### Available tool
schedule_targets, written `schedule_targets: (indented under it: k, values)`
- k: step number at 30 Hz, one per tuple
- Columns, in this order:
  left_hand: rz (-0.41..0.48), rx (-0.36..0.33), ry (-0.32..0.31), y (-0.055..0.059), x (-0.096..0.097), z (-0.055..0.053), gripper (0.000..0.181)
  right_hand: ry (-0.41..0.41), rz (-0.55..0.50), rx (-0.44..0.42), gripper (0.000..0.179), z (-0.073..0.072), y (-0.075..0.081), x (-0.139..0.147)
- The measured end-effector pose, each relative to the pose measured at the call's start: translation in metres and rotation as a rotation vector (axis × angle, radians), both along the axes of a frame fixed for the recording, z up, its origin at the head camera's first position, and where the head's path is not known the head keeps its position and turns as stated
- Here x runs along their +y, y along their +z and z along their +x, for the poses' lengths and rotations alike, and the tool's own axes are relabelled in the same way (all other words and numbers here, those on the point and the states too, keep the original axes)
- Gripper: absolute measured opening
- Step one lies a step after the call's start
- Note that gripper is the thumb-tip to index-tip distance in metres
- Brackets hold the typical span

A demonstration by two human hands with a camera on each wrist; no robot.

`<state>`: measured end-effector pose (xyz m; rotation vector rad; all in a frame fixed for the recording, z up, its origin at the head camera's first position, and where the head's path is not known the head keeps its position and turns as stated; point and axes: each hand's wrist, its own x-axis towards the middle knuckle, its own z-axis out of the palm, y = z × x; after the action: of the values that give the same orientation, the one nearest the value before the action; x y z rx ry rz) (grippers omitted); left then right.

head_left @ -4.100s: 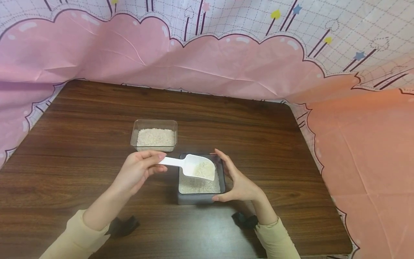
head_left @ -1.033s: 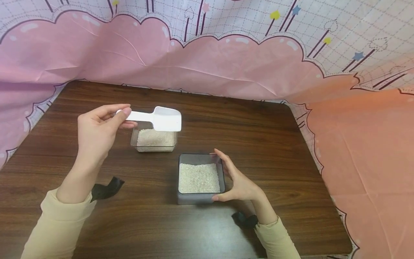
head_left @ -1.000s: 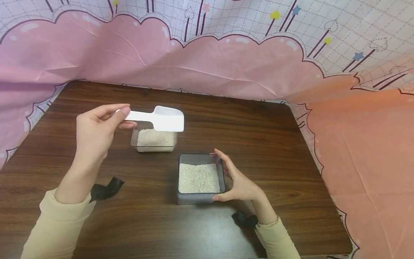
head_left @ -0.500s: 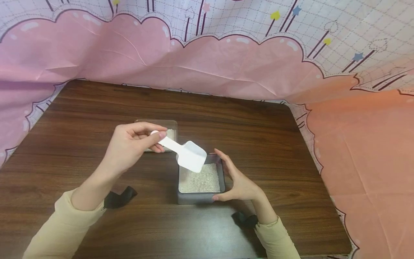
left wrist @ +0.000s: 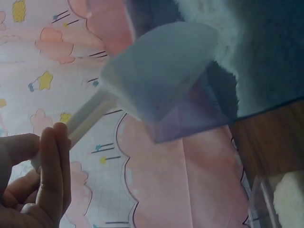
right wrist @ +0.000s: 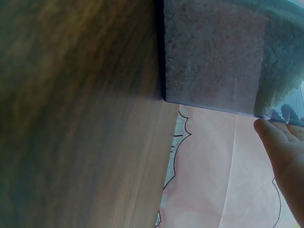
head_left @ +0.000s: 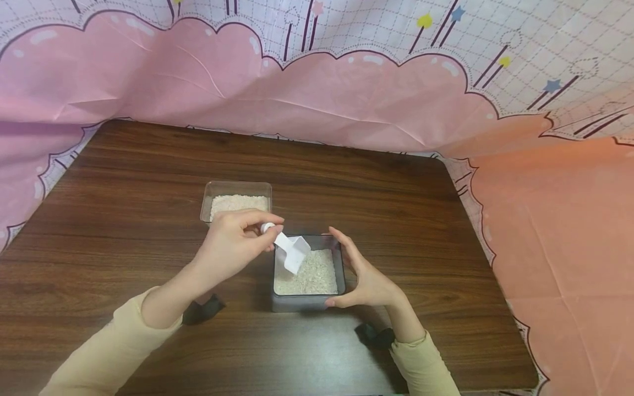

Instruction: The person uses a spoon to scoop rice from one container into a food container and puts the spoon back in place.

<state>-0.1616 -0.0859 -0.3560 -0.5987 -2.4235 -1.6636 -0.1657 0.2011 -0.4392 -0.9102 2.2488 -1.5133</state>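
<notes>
My left hand (head_left: 229,243) pinches the handle end of a white plastic scoop (head_left: 295,257) between thumb and fingers. The scoop's head tilts down inside the grey translucent square box (head_left: 302,304), low over the white rice (head_left: 319,275) there. In the left wrist view the scoop (left wrist: 152,71) stretches from the fingers (left wrist: 52,166) toward the box. On the box's right side, my right hand (head_left: 370,285) holds it, thumb at the near corner and fingers at the far one. Rice shows through the wall of the box (right wrist: 213,61) in the right wrist view.
A clear rectangular tub (head_left: 207,201) with white grains in it stands behind the left hand, partly hidden by it. Both sit on a dark wooden table (head_left: 396,209). A pink patterned cloth (head_left: 322,93) hangs along the table's back and sides.
The scoop, carrying rice over the box at first, was raised above the clear tub without visible rice. My left hand then brought it right and down into the box. The right hand stayed put.
</notes>
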Motion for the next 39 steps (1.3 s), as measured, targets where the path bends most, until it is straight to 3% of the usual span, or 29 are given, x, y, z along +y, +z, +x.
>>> schedule_targets:
  k: [3, 6, 15, 20, 23, 31, 35, 39]
  values:
    - [-0.063, 0.058, 0.000, -0.007, 0.005, 0.001, 0.012, 0.002, -0.005, -0.001, 0.126, 0.000, 0.000, 0.000]
    - [-0.092, 0.032, 0.003, -0.012, 0.008, 0.000, 0.011, 0.002, -0.006, -0.005, 0.126, 0.000, 0.000, 0.000]
    - [-0.033, -0.337, 0.028, -0.021, -0.005, -0.008, 0.014, 0.003, -0.004, -0.004, 0.125, 0.001, 0.000, 0.000]
    - [0.034, -0.448, -0.029, -0.025, -0.006, -0.011, 0.019, 0.009, -0.007, 0.009, 0.126, 0.001, 0.001, 0.000]
    - [0.081, -0.476, -0.047, -0.029, -0.004, -0.011, 0.020, 0.004, -0.002, 0.002, 0.126, 0.001, 0.001, 0.000]
    - [0.225, -0.542, -0.019, -0.040, -0.003, -0.009, 0.022, -0.008, 0.010, -0.004, 0.126, 0.001, 0.000, 0.001]
    - [0.299, -0.549, -0.032, -0.042, -0.004, -0.009, 0.022, 0.000, 0.003, 0.000, 0.126, 0.001, 0.000, 0.001]
    - [0.319, -0.547, -0.031, -0.041, -0.004, -0.007, 0.023, 0.011, -0.010, 0.008, 0.126, 0.000, 0.000, 0.001]
